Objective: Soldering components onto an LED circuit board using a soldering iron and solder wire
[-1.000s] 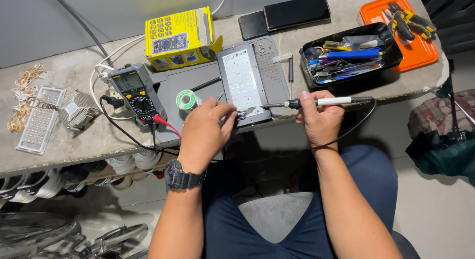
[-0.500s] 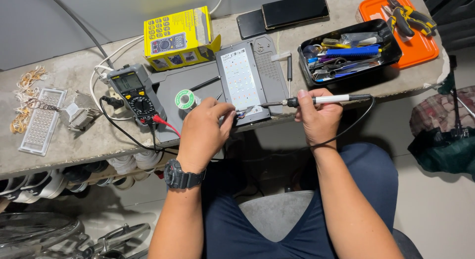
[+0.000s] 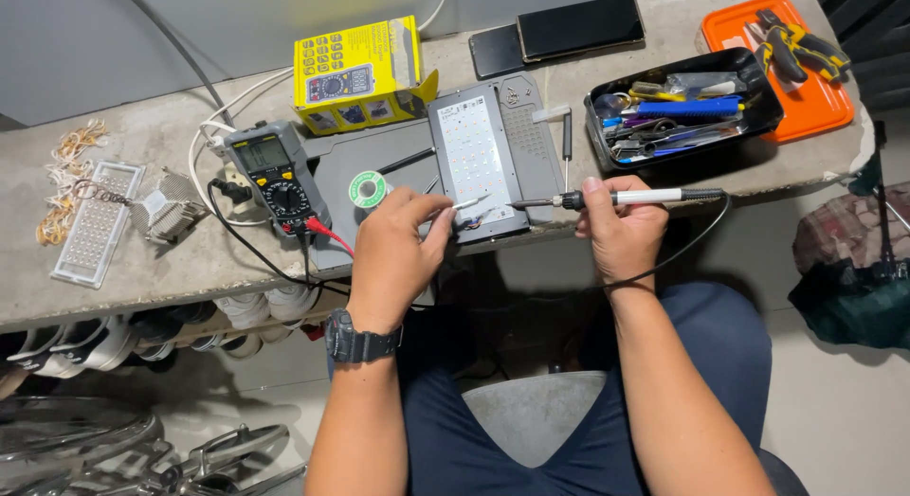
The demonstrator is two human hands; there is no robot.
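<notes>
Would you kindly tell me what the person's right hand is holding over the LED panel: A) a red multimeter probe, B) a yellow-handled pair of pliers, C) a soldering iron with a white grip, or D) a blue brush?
C: the right hand grips a soldering iron with a white handle, its tip pointing at the lower edge of the LED panel.

Black-and-white soldering iron (image 3: 626,198) held level, thin solder wire (image 3: 471,203) tilted, both meeting over white LED panel (image 3: 474,160)
</notes>
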